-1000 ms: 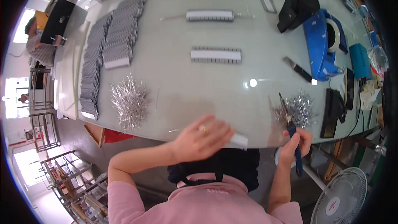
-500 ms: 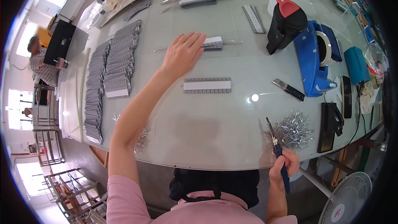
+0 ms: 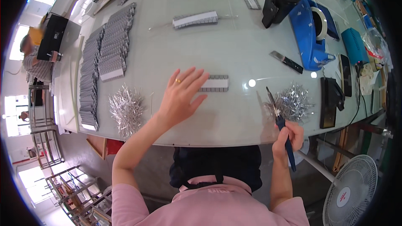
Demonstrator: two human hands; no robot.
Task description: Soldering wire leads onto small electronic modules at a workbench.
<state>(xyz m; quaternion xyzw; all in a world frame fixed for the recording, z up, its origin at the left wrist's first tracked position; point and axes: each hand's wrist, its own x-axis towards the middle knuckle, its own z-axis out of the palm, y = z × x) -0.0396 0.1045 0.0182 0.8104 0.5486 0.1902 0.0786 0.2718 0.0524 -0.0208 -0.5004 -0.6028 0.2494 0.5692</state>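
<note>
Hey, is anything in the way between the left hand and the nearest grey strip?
Nothing visible is: the left hand overlaps the left end of the grey strip in this view, though whether they touch is unclear.

the left hand (image 3: 180,100) is palm down with fingers (image 3: 197,84) spread, elbow (image 3: 121,165) bent outward. the right hand (image 3: 289,137) is curled closed, nearer the torso (image 3: 217,207).
</note>
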